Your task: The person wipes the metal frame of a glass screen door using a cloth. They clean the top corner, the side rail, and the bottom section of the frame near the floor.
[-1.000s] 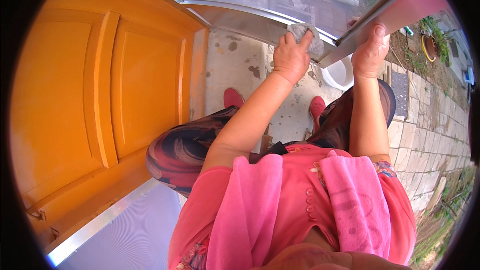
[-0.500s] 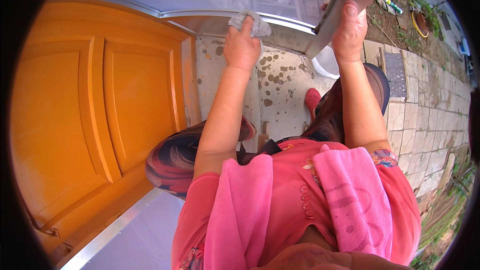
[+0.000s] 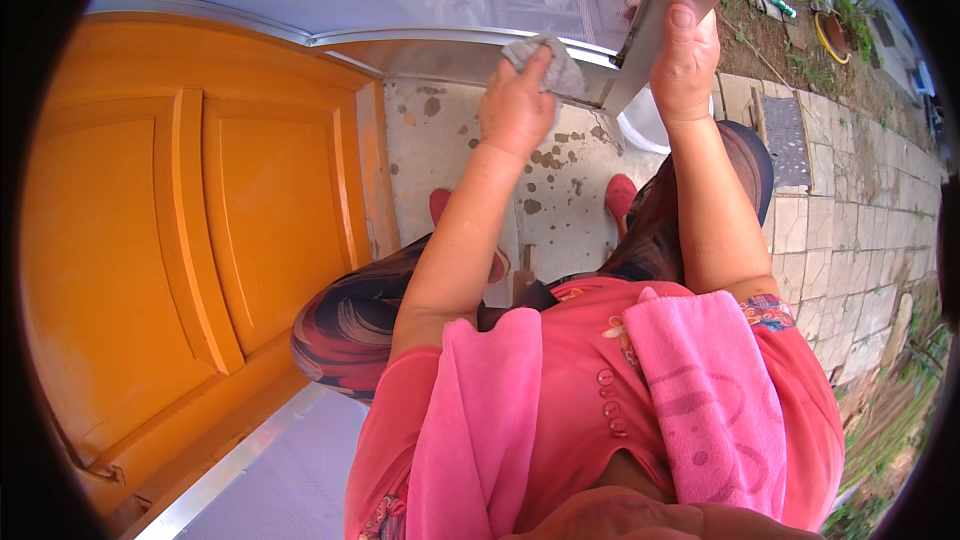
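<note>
A grey cloth (image 3: 548,62) is bunched under my left hand (image 3: 517,110), whose fingers press it to the lower metal rail of a screen door (image 3: 440,34). My right hand (image 3: 688,65) grips the upright edge of the door frame (image 3: 650,40), with the thumb lying on the near face. A fingertip shows through the mesh on the far side, while the other fingers are mostly hidden behind the frame.
An orange panelled door (image 3: 275,190) stands at left. A white bucket (image 3: 645,125) sits on the wet-spotted concrete (image 3: 560,225), behind the frame's foot. Stone paving (image 3: 840,230) and a dark mat (image 3: 787,140) lie at right. A pink towel (image 3: 480,410) hangs round my neck.
My left hand has slid to the right along the rail with the cloth, toward the frame's corner. The door and my right hand have shifted slightly left in view.
</note>
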`<state>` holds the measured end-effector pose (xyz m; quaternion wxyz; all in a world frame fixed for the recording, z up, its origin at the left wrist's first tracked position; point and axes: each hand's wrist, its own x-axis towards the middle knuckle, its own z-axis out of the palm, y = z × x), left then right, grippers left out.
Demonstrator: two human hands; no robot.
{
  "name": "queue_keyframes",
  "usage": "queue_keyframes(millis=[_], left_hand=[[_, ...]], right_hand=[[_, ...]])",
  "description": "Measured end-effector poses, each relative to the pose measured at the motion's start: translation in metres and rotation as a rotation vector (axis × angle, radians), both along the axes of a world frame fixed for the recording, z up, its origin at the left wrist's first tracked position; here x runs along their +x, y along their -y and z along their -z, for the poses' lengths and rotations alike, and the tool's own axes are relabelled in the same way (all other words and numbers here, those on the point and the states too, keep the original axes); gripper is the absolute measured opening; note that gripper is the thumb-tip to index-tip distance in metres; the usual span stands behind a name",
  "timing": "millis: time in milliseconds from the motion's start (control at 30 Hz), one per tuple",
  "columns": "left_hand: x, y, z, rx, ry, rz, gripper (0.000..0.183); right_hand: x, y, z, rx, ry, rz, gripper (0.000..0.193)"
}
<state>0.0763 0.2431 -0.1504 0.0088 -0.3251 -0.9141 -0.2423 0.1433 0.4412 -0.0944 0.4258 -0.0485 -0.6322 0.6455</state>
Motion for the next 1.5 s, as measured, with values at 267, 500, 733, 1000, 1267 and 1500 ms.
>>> queue_keyframes(millis=[267,500,733,1000,1267,1500], left_hand=[[0.001,-0.003,0.003,-0.052,-0.069,-0.072,0.061],[0.035,-0.037,0.0,-0.012,-0.002,0.116,0.062],[-0.021,0.011,-0.001,-0.04,-0.075,-0.018,0.059],[-0.12,0.102,0.014,0.047,-0.158,-0.384,0.061],[-0.187,0.152,0.001,-0.115,-0.029,-0.629,0.066],[-0.23,0.189,0.004,-0.17,-0.065,-0.722,0.065]], right_hand=[[-0.004,0.004,-0.002,-0.025,-0.03,0.012,0.052],[-0.005,0.004,-0.003,0.016,-0.031,0.024,0.054],[-0.003,0.003,-0.007,-0.051,-0.063,-0.041,0.047],[-0.002,-0.001,-0.002,-0.042,0.038,-0.023,0.063],[-0.001,0.003,-0.001,-0.045,0.026,0.041,0.06],[-0.002,0.005,-0.003,-0.006,0.028,0.045,0.061]])
